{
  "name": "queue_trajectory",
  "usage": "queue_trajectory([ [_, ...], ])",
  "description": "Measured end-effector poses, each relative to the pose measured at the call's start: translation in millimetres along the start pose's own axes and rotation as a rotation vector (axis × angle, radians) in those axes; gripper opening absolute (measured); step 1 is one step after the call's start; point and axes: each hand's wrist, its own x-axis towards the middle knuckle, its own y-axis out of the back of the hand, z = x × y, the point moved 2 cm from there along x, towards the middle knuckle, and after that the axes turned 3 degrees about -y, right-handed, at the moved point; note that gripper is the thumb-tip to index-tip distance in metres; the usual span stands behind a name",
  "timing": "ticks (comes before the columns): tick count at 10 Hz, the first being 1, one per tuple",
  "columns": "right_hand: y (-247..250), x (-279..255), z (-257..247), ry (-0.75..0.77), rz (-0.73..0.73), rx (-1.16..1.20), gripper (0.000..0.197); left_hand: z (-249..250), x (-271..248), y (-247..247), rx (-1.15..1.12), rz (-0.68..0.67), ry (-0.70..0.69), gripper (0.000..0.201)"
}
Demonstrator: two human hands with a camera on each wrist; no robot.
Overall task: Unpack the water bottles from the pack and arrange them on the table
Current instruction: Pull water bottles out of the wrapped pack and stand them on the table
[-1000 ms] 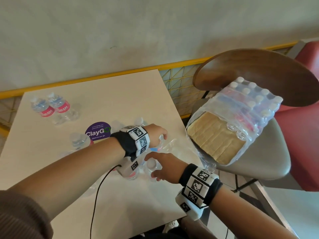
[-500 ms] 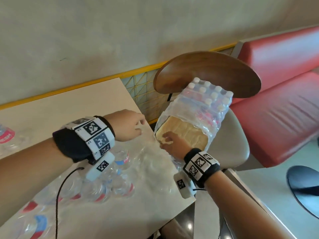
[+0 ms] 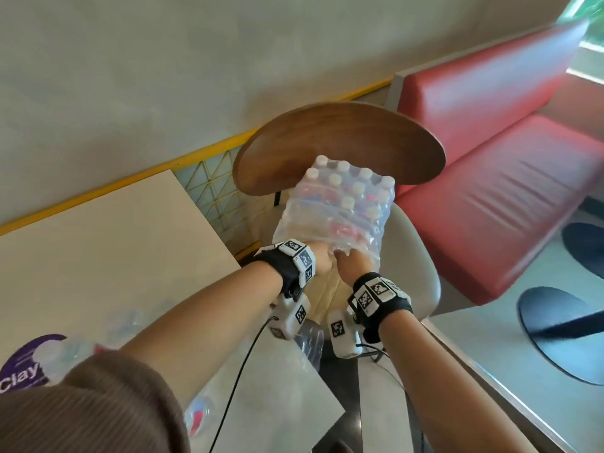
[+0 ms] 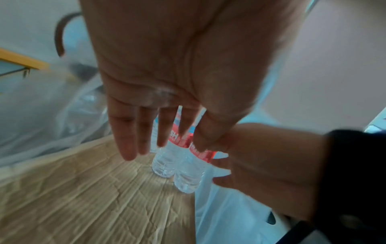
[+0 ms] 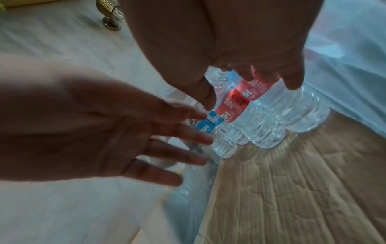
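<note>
Several small clear plastic water bottles with white caps and red-and-blue labels (image 3: 346, 194) remain inside the torn clear shrink-wrap pack (image 3: 366, 230), which leans on the pale seat of a chair with a curved brown wooden back (image 3: 421, 276), just right of the beige counter (image 3: 98, 230). A flat tan cardboard tray (image 4: 83, 198) forms the pack's base, and the bottles stand on it at the far end of the opening.

Both hands reach into that opening side by side. The left hand (image 3: 322, 261) has its fingers (image 4: 129, 142) straight and slightly spread, tips beside the nearest bottle without curling round it. The right hand (image 3: 354, 264) hangs over the row of bottles with fingers (image 5: 292, 79) bent loosely down onto the labels; I judge it holds nothing yet.

Risks, as I judge them: the pack sits tilted on a curved seat, so pulling a bottle out could drag the whole pack toward the near edge and tip it to the floor. Loose film around the opening may snag a bottle or the wrists. Neighbouring bottles lean on each other, so removing one may topple others. More bottles (image 3: 65, 351) already lie near the counter's near edge, by a purple round sticker (image 3: 19, 371), and could roll off.
</note>
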Motion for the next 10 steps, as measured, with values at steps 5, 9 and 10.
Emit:
queue_trajectory([
  [5,5.9,47.9,14.5,-0.245,0.021,0.491,0.043,5.2,91.8,6.9,-0.324,0.283,0.016,0.078],
  [9,9.8,49.8,-0.8,-0.139,-0.094,0.379,0.042,-9.3,86.9,11.6,-0.295,0.226,-0.015,0.059],
  [10,14.2,53.4,2.5,-0.088,-0.074,0.335,0.040,-13.3,86.9,9.8,-0.232,0.187,-0.007,0.044],
])
